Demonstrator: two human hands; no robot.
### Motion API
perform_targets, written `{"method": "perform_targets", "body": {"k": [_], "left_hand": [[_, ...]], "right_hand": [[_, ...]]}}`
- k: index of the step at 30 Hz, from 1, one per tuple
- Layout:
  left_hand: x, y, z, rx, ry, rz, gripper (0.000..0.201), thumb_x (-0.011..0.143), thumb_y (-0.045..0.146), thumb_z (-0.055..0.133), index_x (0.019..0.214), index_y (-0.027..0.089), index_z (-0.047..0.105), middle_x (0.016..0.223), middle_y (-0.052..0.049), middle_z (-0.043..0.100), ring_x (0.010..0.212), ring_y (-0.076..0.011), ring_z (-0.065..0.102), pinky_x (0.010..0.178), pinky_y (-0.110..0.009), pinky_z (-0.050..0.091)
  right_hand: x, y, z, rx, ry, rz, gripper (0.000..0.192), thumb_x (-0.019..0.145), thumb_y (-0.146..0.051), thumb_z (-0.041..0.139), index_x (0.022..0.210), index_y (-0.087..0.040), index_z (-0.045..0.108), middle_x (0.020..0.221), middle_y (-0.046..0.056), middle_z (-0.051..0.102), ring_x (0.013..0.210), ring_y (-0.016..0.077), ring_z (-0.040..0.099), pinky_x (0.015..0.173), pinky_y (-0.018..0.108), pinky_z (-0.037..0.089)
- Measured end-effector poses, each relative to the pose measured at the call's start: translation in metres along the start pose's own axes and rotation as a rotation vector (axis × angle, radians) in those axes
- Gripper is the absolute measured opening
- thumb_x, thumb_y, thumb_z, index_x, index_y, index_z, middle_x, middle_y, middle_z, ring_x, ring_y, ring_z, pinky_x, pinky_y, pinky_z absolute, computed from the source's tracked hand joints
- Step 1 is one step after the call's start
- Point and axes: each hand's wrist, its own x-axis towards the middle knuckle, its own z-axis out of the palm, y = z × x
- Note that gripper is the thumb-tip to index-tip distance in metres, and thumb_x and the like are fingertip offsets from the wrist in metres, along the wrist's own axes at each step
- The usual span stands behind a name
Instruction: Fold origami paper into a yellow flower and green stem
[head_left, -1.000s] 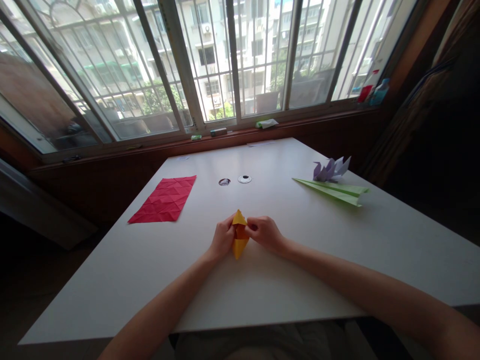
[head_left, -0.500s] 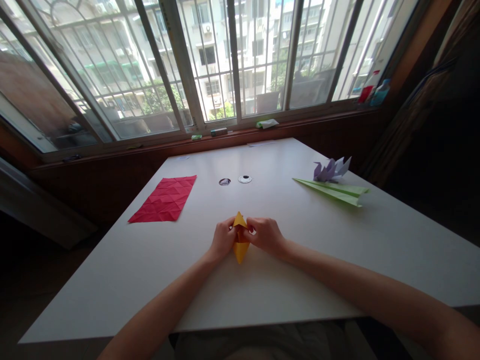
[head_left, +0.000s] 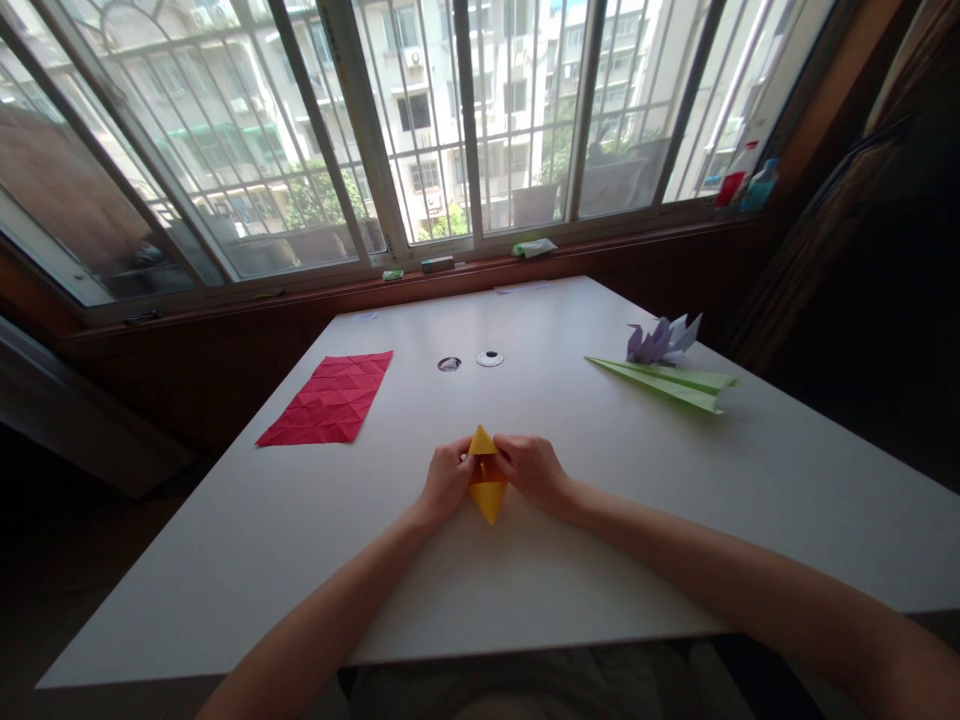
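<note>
Between my hands is a piece of folded yellow paper [head_left: 489, 500], its pointed ends facing away from me and toward me, with a hollow in its middle. My left hand [head_left: 448, 478] is closed on its left side. From the right, my right hand [head_left: 536, 470] grips the other side, thumb and fingers at the edge of the hollow. My fingers hide parts of both sides. The paper is held just above or on the white table [head_left: 420, 590]; I cannot tell which.
A creased red paper sheet [head_left: 326, 398] lies at the left. Two small round pieces, one dark-patterned [head_left: 449, 365] and one white with a black spot [head_left: 490, 358], sit farther back. At the right are a green paper plane [head_left: 675, 385] and purple folded paper [head_left: 656, 342]. A barred window stands behind.
The yellow paper's hollow has spread wider, and its near point has shifted slightly right. My right fingers have moved a little out of the hollow. Both hands still hold the paper.
</note>
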Motion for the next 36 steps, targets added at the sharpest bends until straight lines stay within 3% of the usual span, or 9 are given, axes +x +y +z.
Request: {"method": "perform_targets", "body": {"k": [6,12,15,19,23,29,36], "left_hand": [[0.002,0.008,-0.001,-0.212,-0.021,0.01,0.031,0.076,0.025,0.044,0.102,0.016,0.058,0.089,-0.004,0.064,0.076,-0.0156,0.057,0.064,-0.021,0.042],[0.003,0.006,0.0,-0.304,-0.117,-0.074,0.021,0.075,0.024,0.043,0.073,0.013,0.06,0.071,-0.003,0.061,0.067,-0.0146,0.054,0.059,-0.021,0.04],[0.004,0.001,0.001,-0.368,-0.065,-0.119,0.016,0.071,0.022,0.045,0.066,0.013,0.057,0.062,-0.001,0.056,0.059,-0.0115,0.05,0.052,-0.02,0.037],[0.005,-0.001,0.002,-0.414,0.065,-0.159,0.014,0.07,0.025,0.049,0.064,0.013,0.054,0.059,0.001,0.054,0.054,-0.0096,0.048,0.051,-0.02,0.036],[0.006,-0.001,0.0,-0.439,0.058,-0.128,0.017,0.07,0.029,0.053,0.073,0.013,0.058,0.067,-0.001,0.058,0.061,-0.0111,0.052,0.056,-0.021,0.04],[0.007,-0.003,-0.002,-0.38,-0.014,-0.179,0.024,0.072,0.035,0.053,0.074,0.014,0.062,0.07,-0.003,0.062,0.063,-0.0124,0.054,0.054,-0.02,0.038],[0.003,0.002,-0.001,-0.31,0.056,-0.141,0.027,0.073,0.035,0.049,0.063,0.013,0.059,0.059,-0.001,0.057,0.055,-0.0104,0.049,0.052,-0.021,0.036]], "right_hand": [[0.003,0.005,0.001,0.057,0.07,0.122,0.027,0.08,-0.032,0.041,0.057,-0.018,0.047,0.051,-0.002,0.051,0.044,0.008,0.036,0.047,0.021,0.019],[0.004,0.009,0.0,0.137,0.148,0.188,0.028,0.079,-0.037,0.041,0.059,-0.018,0.045,0.049,-0.004,0.045,0.044,0.0077,0.035,0.046,0.02,0.021],[0.004,0.009,0.0,0.146,0.142,0.154,0.025,0.075,-0.035,0.046,0.056,-0.018,0.044,0.047,-0.004,0.043,0.044,0.0072,0.034,0.046,0.02,0.022],[0.005,0.009,0.001,0.203,0.043,0.059,0.03,0.074,-0.034,0.047,0.05,-0.016,0.044,0.045,-0.004,0.042,0.044,0.0068,0.033,0.046,0.02,0.023],[0.008,0.014,0.005,0.321,-0.06,-0.019,0.028,0.078,-0.029,0.042,0.055,-0.015,0.053,0.05,-0.002,0.051,0.046,0.0072,0.038,0.048,0.019,0.026],[0.007,0.016,0.006,0.311,0.102,0.1,0.026,0.078,-0.028,0.042,0.055,-0.016,0.049,0.05,-0.003,0.047,0.047,0.0075,0.038,0.047,0.019,0.025],[0.002,0.005,-0.002,0.144,0.167,0.079,0.026,0.075,-0.03,0.046,0.053,-0.017,0.047,0.048,-0.004,0.044,0.044,0.0068,0.031,0.046,0.02,0.021]]}}
